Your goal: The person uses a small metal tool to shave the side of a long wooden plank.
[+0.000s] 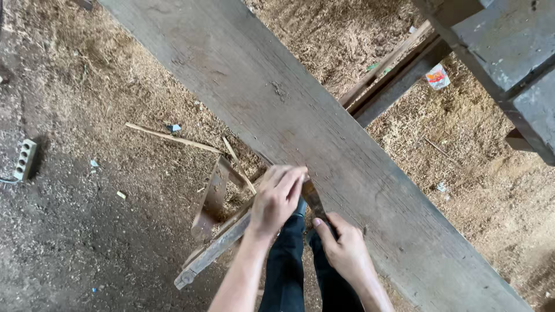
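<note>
A wide, weathered grey wooden plank (300,110) runs diagonally from the top left to the bottom right. At its near edge my left hand (277,199) is closed over the top of a small brownish tool (313,197), pressing it against the plank's edge. My right hand (344,248) grips the lower part of the same tool, thumb up along it. What kind of tool it is stays mostly hidden under my fingers. My dark trouser legs (289,266) show below the hands.
A wooden trestle (217,222) stands under the plank on a floor thick with sawdust (87,86). A white power strip (25,159) lies at the left. Thin wood slivers (173,138), more timber (399,66) and a grey bench (509,52) lie beyond.
</note>
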